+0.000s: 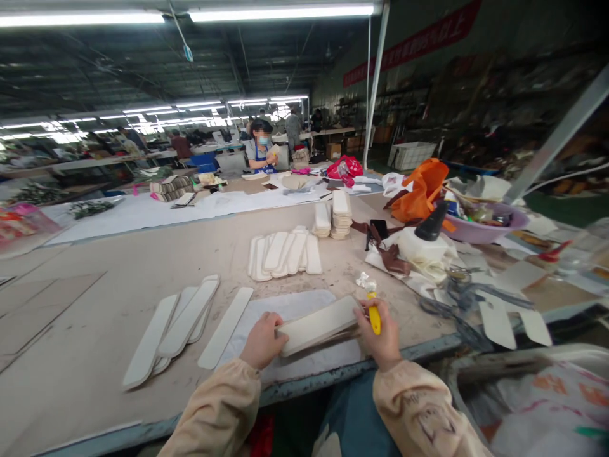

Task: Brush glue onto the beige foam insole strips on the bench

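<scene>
Between my two hands is a long off-white strip point(320, 327) with rounded corners, held above the table; an edge beneath it suggests more than one layer. My left hand point(264, 339) pinches its left end. At the other end, my right hand point(382, 332) grips the strip and also keeps a yellow-handled tool point(374, 316) tucked among its fingers. The tool's working end cannot be made out. Under the held strip lies a pale cloth sheet point(290, 306). A single strip point(226, 327) rests left of my hands, beside a loose pile of similar strips point(188, 317).
Further back sit a fanned row of strips point(285, 252) and upright stacks point(341, 214). To the right are a white bottle with a black nozzle point(432, 222), brown scraps point(394, 260), a purple basin point(490, 230) and scissors point(459, 274). Across the table works a person point(261, 152).
</scene>
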{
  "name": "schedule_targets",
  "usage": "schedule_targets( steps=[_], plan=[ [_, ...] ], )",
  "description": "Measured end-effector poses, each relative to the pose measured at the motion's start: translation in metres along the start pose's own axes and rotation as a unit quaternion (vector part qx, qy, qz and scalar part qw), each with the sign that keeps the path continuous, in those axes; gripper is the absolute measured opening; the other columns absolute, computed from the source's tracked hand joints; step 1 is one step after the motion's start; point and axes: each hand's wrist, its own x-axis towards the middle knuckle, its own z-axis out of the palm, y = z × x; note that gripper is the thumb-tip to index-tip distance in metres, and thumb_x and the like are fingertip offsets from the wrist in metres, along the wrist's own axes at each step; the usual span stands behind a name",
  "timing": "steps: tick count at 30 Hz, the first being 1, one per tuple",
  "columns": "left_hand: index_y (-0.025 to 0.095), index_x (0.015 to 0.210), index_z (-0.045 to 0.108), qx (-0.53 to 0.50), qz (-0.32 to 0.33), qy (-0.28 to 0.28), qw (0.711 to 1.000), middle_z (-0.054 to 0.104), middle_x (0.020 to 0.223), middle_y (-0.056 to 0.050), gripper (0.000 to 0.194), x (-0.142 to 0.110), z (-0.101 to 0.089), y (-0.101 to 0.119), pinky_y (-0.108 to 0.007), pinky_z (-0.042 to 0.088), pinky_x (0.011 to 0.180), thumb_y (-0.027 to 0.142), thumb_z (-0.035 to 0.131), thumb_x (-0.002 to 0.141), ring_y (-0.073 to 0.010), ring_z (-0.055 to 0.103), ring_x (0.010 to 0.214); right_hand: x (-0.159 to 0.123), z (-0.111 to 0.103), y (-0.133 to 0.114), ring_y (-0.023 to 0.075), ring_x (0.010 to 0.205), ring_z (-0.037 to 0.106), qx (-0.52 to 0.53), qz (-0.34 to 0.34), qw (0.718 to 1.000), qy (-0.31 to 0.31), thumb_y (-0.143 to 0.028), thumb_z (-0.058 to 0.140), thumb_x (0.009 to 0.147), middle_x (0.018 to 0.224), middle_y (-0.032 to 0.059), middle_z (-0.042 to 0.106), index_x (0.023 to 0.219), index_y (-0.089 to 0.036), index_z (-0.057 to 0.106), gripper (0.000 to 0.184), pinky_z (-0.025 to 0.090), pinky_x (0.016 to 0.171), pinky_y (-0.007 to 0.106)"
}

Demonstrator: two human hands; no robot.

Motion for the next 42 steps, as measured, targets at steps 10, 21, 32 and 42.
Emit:
schedule_targets(
  steps=[10, 21, 32, 42],
  plan=[
    [0.012, 0.094, 0.064, -0.637, -0.076, -0.099, 0.761, 0.066, 0.08, -0.005, 0.04, -0.086, 0.005, 0.032, -0.024, 0.041, 0.06, 0.031, 0.073, 0.06, -0.0151, 0.058, 0.068, 0.034, -0.024, -0.087, 0.0186, 0.09, 0.065, 0.337, 0.02, 0.94, 0.051, -0.036, 0.077, 0.069, 0.086, -0.0003, 0.062, 0.091, -0.024, 0.044, 0.042, 0.053, 0.08, 0.034],
    [0.005, 0.1, 0.069, -0.73, -0.137, -0.236, 0.627, 0.072, 0.077, -0.017, 0.061, -0.182, 0.082, 0.067, -0.034, 0.053, 0.067, 0.055, 0.075, 0.066, -0.0283, 0.071, 0.072, -0.05, -0.019, -0.106, 0.0126, 0.066, 0.059, 0.365, 0.076, 0.926, -0.058, -0.035, 0.078, 0.069, 0.075, -0.0042, 0.058, 0.091, -0.024, 0.043, 0.042, 0.048, 0.061, 0.025],
    [0.006, 0.087, 0.072, -0.685, -0.146, -0.207, 0.684, 0.07, 0.07, -0.012, 0.058, -0.213, 0.087, 0.089, -0.027, 0.05, 0.06, 0.059, 0.077, 0.063, -0.0191, 0.066, 0.06, -0.08, -0.036, -0.09, 0.0081, 0.053, 0.04, 0.354, 0.091, 0.931, -0.017, -0.037, 0.079, 0.067, 0.064, -0.0088, 0.042, 0.089, -0.024, 0.042, 0.045, 0.037, 0.05, 0.02],
    [0.004, 0.086, 0.071, -0.675, -0.132, -0.223, 0.69, 0.071, 0.077, -0.017, 0.059, -0.219, 0.095, 0.112, -0.028, 0.051, 0.056, 0.058, 0.077, 0.063, -0.0187, 0.065, 0.057, -0.084, -0.067, -0.072, 0.0075, 0.052, 0.04, 0.308, 0.09, 0.947, 0.018, -0.037, 0.077, 0.068, 0.061, -0.0096, 0.042, 0.088, -0.023, 0.045, 0.041, 0.035, 0.05, 0.02]
  ],
)
